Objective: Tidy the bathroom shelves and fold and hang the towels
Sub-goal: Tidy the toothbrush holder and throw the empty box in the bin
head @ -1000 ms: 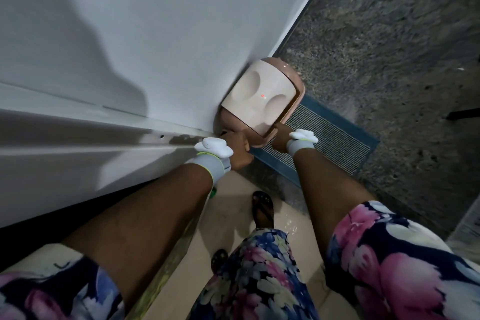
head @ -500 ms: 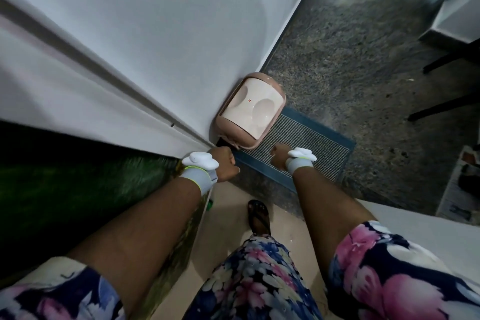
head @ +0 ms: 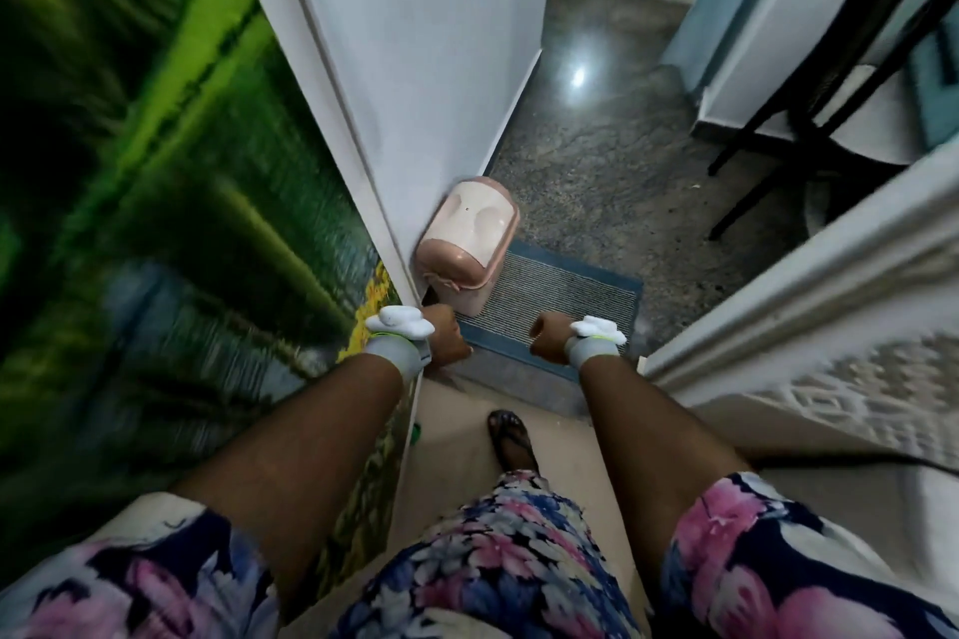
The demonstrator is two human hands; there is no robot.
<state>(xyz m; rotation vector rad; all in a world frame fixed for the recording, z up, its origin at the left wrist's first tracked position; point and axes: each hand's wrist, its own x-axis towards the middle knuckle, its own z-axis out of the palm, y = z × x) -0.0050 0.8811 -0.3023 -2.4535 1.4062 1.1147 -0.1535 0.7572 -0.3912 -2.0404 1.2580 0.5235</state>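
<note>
**A:** What is the biggest worry here?

**B:** The white door (head: pixel 425 68). It fills the middle of the view, and the pink bin (head: pixel 467 244) stands right against its foot. If that panel swings, I judge it would shove the bin or tip it over.

**A:** And underfoot?

**B:** The speckled floor (head: pixel 597 182) is glossy, with a bright spot of light on it, so it may be slippery. The blue mat (head: pixel 571 296) lies on it just past the threshold. A loose mat like that could slide or catch a toe on the way out.

**A:** Is the bin steady?

**B:** It stands upright with its lid closed, at the corner of the mat nearest the door. I cannot tell whether it sits wholly on the mat. If it is half on and half off, a nudge could rock it.

**A:** What about the hands?

**B:** The left hand (head: pixel 445 338) hangs just beside the bin's base, and the right hand (head: pixel 549 340) is above the mat's near edge. Each grip is closed into a fist with nothing in it. A careless swing of the left one could knock the bin.

**A:** And the foot?

**B:** One sandalled foot (head: pixel 511 436) is on the pale tile just behind the threshold step, which could trip it.

**A:** Where are the towels and shelves?

**B:** Neither is in view, so the folding and hanging must wait for another spot.
</note>
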